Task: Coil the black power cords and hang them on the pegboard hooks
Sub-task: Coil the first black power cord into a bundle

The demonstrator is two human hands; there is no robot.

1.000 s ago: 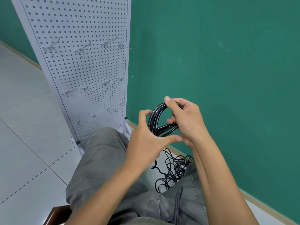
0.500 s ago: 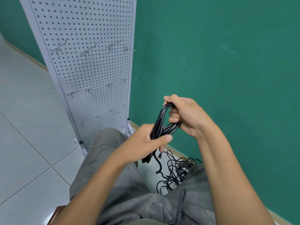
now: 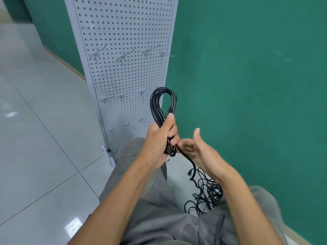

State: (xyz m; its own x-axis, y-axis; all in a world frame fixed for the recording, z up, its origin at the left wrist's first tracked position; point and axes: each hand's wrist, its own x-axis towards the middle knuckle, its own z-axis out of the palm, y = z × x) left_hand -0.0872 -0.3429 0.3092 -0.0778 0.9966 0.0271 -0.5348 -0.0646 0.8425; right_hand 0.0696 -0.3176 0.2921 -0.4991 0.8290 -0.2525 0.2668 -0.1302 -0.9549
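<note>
My left hand (image 3: pixel 160 137) grips a coiled black power cord (image 3: pixel 163 103) around its middle, with the upper loop standing above my fist in front of the pegboard. A loose end of that cord trails down to the right past my right hand (image 3: pixel 196 147), which is open with the thumb up and fingers straight beside the coil's lower end. A tangle of more black cords (image 3: pixel 207 193) lies on the floor between my knees. The white pegboard (image 3: pixel 123 71) stands ahead against the wall, carrying rows of bare metal hooks (image 3: pixel 122 57).
A green wall (image 3: pixel 247 76) runs along the right, close behind my hands. Pale floor tiles (image 3: pixel 40 138) spread to the left. My grey-trousered legs (image 3: pixel 159 209) fill the bottom of the view.
The coil has passed from my right hand into my left, which now holds it upright and higher. My right hand let go and opened below it. The camera swung left toward the pegboard.
</note>
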